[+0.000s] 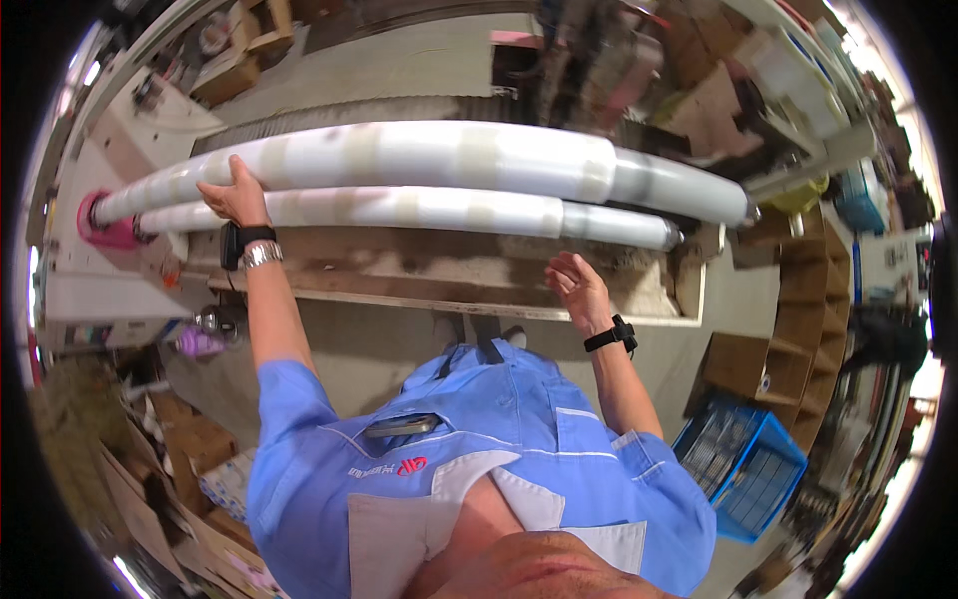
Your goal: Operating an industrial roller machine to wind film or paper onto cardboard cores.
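Observation:
Two long white wrapped rollers lie side by side across the machine in front of me. The thicker roller (pixel 419 155) is at the back and the thinner roller (pixel 389 207) is nearer; both carry pale yellowish bands and have bare grey right ends. My left hand (pixel 238 195), fingers apart, is over the thinner roller, its fingertips against or just in front of the thicker one; I cannot tell which. Below the thinner roller's right part, my right hand (pixel 581 290) hangs over the trough edge with loosely bent fingers and nothing visible in it.
A shallow trough (pixel 399 280) runs under the rollers. At their left ends sits a pink round fitting (pixel 105 222) on a white machine housing (pixel 150 150). To my right are a blue crate (pixel 763 479) and cardboard boxes (pixel 738 364); more cardboard (pixel 195 439) lies at lower left.

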Motion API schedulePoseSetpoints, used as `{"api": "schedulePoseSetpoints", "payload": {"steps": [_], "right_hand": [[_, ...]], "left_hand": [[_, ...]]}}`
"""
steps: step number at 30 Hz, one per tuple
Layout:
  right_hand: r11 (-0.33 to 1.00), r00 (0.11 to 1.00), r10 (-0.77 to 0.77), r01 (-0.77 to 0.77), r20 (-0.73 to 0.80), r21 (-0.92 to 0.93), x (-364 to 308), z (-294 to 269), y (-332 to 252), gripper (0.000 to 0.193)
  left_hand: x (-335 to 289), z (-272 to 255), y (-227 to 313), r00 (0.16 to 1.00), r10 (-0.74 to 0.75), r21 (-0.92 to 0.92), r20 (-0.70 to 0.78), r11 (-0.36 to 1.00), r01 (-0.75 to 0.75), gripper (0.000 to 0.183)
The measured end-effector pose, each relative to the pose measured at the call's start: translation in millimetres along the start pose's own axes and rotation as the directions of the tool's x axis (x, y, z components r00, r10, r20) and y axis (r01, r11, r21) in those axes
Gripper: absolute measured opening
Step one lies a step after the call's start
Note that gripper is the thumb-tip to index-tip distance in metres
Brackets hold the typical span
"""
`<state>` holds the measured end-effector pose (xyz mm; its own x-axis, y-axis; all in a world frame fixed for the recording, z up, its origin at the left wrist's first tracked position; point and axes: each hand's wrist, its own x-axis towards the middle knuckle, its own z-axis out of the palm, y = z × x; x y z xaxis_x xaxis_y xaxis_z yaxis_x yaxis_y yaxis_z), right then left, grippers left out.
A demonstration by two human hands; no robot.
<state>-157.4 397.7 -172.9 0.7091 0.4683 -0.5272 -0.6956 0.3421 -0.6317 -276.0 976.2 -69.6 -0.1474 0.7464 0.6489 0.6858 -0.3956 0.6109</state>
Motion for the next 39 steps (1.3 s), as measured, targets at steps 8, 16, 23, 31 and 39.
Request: {"api": "schedulePoseSetpoints", "payload": {"steps": [8, 16, 23, 31, 39], "right_hand": [[0.992, 0.986, -0.123, 0.118, -0.115, -0.046, 21.4, -81.2, -6.9, 0.055], [0.888, 0.98, -0.197, 0.178, 0.0, -0.424, 89.2, -33.1, 0.5, 0.054], [0.767, 0.792, -0.602, 0.61, 0.105, -0.199, 1.5, 0.4, -67.2, 0.04], [0.552, 0.636, -0.707, 0.77, 0.308, -0.32, -39.3, 48.3, -87.9, 0.041], [0.871, 0.75, -0.479, 0.343, -0.455, -0.353, -70.5, -127.0, 57.2, 0.024]], "left_hand": [[-188.3, -96.8, 221.6, 0.393, 0.887, -0.46, 0.244, 0.462, -0.758, 0.049], [-196.7, -99.7, 240.9, 0.381, 0.91, -0.5, 0.162, 0.408, -0.764, 0.047], [-171.6, -95.6, 246.8, 0.467, 0.838, -0.691, 0.282, 0.516, -0.507, 0.046], [-71.4, -97.1, 389.0, 0.521, 0.823, -0.669, -0.226, 0.258, -0.698, 0.025], [9.3, -65.4, 487.5, 0.533, 0.808, -0.616, -0.25, 0.293, -0.732, 0.024]]}}
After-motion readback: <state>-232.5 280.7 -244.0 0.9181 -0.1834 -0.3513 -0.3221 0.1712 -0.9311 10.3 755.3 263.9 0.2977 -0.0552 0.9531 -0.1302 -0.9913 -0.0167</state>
